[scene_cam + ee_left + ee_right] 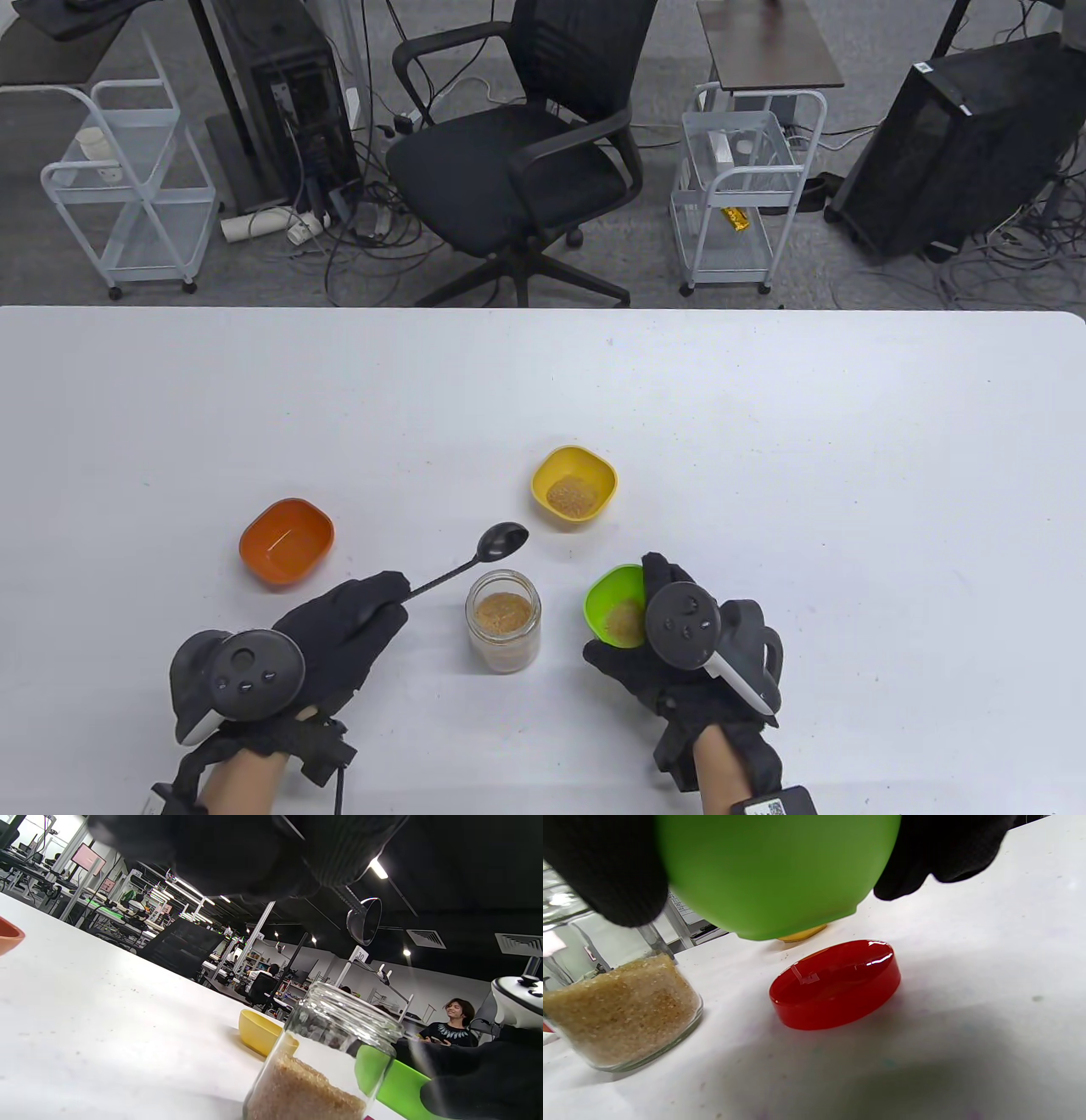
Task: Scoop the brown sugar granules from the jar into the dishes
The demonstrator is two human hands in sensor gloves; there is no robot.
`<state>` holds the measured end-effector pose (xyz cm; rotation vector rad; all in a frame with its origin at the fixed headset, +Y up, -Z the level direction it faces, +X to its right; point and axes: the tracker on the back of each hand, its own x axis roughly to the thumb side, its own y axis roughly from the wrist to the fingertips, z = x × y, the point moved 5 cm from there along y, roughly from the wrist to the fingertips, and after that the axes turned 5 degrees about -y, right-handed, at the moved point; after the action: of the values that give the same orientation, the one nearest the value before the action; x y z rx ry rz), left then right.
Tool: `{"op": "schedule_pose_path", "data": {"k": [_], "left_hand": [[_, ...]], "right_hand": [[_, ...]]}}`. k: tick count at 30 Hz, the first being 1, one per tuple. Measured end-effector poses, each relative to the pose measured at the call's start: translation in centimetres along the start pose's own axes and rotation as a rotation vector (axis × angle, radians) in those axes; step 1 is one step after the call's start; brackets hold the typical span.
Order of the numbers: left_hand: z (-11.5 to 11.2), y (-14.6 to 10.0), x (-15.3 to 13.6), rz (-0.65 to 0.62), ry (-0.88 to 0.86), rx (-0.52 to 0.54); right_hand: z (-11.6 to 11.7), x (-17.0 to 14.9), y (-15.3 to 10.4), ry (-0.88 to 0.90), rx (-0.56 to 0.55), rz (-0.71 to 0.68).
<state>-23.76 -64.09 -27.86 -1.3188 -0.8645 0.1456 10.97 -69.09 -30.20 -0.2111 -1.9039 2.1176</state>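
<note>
An open glass jar part full of brown sugar stands at the table's front middle; it also shows in the left wrist view and the right wrist view. My left hand grips the handle of a black spoon, its empty bowl raised just beyond the jar; the bowl shows in the left wrist view. My right hand holds a green dish with some sugar, lifted off the table right of the jar. A yellow dish holds sugar. An orange dish looks nearly empty.
The jar's red lid lies flat on the white table beneath the lifted green dish. An office chair and wire carts stand beyond the table's far edge.
</note>
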Motion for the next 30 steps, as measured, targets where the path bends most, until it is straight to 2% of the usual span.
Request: {"op": "schedule_pose_path", "data": {"k": [14, 20, 30], "left_hand": [[0.2, 0.4, -0.9, 0.038, -0.051, 0.020], [0.5, 0.2, -1.0, 0.046, -0.053, 0.041], [1.1, -0.2, -2.2, 0.117, -0.067, 0.076]], "right_hand": [[0.8, 0.3, 0.4, -0.031, 0.031, 0.026], [-1.0, 0.4, 2.0, -0.144, 0.016, 0.048], [-4.7, -4.4, 5.6, -0.171, -0.002, 0.178]]}}
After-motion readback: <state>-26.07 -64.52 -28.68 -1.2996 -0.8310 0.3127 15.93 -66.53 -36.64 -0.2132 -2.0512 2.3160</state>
